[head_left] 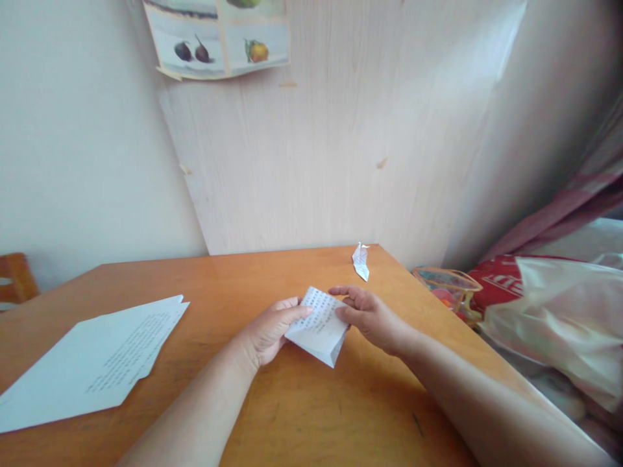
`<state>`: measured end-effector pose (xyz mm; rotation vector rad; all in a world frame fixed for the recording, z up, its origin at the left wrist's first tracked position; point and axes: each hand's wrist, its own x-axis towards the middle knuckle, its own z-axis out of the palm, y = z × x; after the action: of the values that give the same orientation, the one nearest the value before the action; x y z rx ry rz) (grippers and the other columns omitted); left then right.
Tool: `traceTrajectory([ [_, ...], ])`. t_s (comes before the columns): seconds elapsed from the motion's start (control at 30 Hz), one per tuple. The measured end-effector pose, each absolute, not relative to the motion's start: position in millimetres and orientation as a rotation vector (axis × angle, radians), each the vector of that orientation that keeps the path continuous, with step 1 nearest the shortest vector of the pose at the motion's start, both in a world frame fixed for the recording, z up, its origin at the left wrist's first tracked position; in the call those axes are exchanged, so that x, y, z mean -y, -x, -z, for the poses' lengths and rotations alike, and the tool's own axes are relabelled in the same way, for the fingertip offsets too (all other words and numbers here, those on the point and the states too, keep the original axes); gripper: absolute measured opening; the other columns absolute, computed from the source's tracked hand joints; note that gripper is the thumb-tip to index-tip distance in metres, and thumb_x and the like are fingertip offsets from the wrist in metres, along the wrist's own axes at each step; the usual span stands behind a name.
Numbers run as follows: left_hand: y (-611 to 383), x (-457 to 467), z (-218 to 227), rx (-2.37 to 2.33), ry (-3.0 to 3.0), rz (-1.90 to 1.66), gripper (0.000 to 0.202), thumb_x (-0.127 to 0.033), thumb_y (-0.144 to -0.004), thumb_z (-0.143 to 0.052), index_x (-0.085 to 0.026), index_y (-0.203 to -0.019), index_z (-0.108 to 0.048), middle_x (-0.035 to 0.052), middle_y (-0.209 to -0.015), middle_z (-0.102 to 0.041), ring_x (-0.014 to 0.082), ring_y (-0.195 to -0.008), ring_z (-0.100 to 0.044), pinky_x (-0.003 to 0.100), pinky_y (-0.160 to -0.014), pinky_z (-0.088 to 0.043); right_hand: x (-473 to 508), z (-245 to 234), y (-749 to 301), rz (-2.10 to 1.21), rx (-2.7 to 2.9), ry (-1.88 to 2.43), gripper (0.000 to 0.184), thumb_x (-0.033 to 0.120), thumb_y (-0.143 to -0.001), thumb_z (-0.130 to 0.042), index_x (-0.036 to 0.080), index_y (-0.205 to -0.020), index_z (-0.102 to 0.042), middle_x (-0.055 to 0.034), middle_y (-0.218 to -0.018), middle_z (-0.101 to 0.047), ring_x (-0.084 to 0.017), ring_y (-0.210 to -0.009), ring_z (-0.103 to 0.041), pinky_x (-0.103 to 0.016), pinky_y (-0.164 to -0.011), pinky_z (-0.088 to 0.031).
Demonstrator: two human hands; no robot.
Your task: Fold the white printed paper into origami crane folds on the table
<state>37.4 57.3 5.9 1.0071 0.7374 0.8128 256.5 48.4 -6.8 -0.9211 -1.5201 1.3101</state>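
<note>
A folded piece of printed paper (317, 324) is held between my two hands, above the table's middle. My left hand (277, 325) grips its left edge, thumb on top and the other fingers beneath. On the right edge, my right hand (368, 316) pinches the paper with its thumb on the printed face, some fingers hidden behind. The lower right corner of the paper shows a folded flap. Farther back stands a small folded paper figure (361, 263), apart from both hands.
Printed white sheets (97, 363) lie on the left of the wooden table (272, 415). Beyond its right edge are a basket (450, 285) and plastic bags (559, 324). A panel with fruit pictures (224, 39) stands behind; part of a wooden chair (17, 279) shows at left.
</note>
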Motion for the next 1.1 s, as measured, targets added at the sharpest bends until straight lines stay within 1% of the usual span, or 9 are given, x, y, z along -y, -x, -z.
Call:
traceTrajectory([
  [0.13,-39,-56,-6,-0.746,-1.039,-0.828,0.029,-0.027,-0.085,-0.071,-0.011,-0.11,-0.068,0.0163,-0.106,-0.075,0.0252,-0.091,-0.072,0.037,-0.089,-0.052,-46,8,-253,-1.243,1.576,0.938,0.048,0.032,-0.084,-0.066,0.019,-0.127,-0.051,0.0019,-0.076,-0.056,-0.016,-0.068,-0.057,-0.031,-0.065,-0.046],
  [0.23,-41,-56,-7,-0.79,-1.046,-0.927,0.029,-0.028,-0.087,-0.07,-0.011,-0.109,-0.067,0.016,-0.104,-0.075,0.0261,-0.088,-0.072,0.038,-0.084,-0.054,-41,2,-251,-1.286,1.507,0.981,0.052,0.034,-0.082,-0.069,0.019,-0.128,-0.049,-0.0003,-0.081,-0.061,-0.017,-0.072,-0.059,-0.032,-0.067,-0.047],
  [0.33,-44,-55,-9,-0.816,-1.035,-1.024,0.028,-0.029,-0.088,-0.069,-0.012,-0.11,-0.067,0.016,-0.104,-0.076,0.0269,-0.087,-0.073,0.038,-0.079,-0.056,-37,-3,-250,-1.372,1.467,0.984,0.038,0.037,-0.082,-0.071,0.017,-0.113,-0.058,-0.0057,-0.091,-0.067,-0.017,-0.075,-0.061,-0.031,-0.067,-0.047],
  [0.43,-46,-55,-10,-0.813,-0.979,-1.076,0.03,-0.027,-0.088,-0.068,-0.012,-0.113,-0.065,0.0164,-0.103,-0.075,0.0275,-0.085,-0.073,0.039,-0.077,-0.057,-36,-4,-249,-1.444,1.483,0.942,0.028,0.037,-0.082,-0.071,0.016,-0.1,-0.065,-0.0067,-0.092,-0.068,-0.016,-0.074,-0.06,-0.029,-0.065,-0.044],
  [0.57,-47,-55,-12,-0.748,-0.86,-1.073,0.03,-0.022,-0.086,-0.068,-0.011,-0.114,-0.064,0.0168,-0.1,-0.076,0.0273,-0.084,-0.074,0.04,-0.078,-0.058,-38,0,-248,-1.51,1.484,0.877,0.026,0.036,-0.081,-0.072,0.016,-0.098,-0.07,-0.0054,-0.091,-0.07,-0.015,-0.072,-0.058,-0.028,-0.066,-0.042],
  [0.73,-46,-58,-10,-0.732,-0.745,-1.072,0.022,-0.02,-0.086,-0.066,-0.013,-0.107,-0.064,0.0149,-0.097,-0.075,0.0257,-0.084,-0.074,0.039,-0.078,-0.059,-40,0,-249,-1.524,1.419,0.896,0.024,0.039,-0.08,-0.074,0.015,-0.086,-0.07,-0.0026,-0.077,-0.066,-0.013,-0.066,-0.054,-0.028,-0.064,-0.041],
  [0.87,-47,-59,-8,-0.726,-0.728,-1.095,0.018,-0.016,-0.086,-0.063,-0.016,-0.104,-0.061,0.0129,-0.098,-0.074,0.0237,-0.086,-0.073,0.037,-0.077,-0.059,-38,-4,-248,-1.553,1.393,0.881,0.028,0.04,-0.079,-0.075,0.015,-0.09,-0.069,-0.0032,-0.079,-0.066,-0.013,-0.067,-0.055,-0.028,-0.064,-0.041],
  [1.0,-48,-57,-8,-0.806,-0.819,-1.159,0.041,-0.014,-0.085,-0.063,-0.022,-0.125,-0.055,0.0099,-0.103,-0.073,0.0219,-0.086,-0.072,0.033,-0.073,-0.057,-38,-5,-249,-1.547,1.356,0.907,0.027,0.038,-0.077,-0.075,0.015,-0.088,-0.068,-0.0029,-0.077,-0.065,-0.012,-0.063,-0.053,-0.027,-0.061,-0.04],
  [1.1,-48,-56,-8,-0.859,-0.933,-1.196,0.06,-0.016,-0.085,-0.065,-0.028,-0.14,-0.046,0.0091,-0.112,-0.071,0.0218,-0.094,-0.071,0.033,-0.08,-0.055,-40,-4,-251,-1.519,1.326,0.936,0.024,0.036,-0.078,-0.072,0.014,-0.085,-0.067,-0.0019,-0.071,-0.062,-0.012,-0.059,-0.05,-0.026,-0.058,-0.037],
])
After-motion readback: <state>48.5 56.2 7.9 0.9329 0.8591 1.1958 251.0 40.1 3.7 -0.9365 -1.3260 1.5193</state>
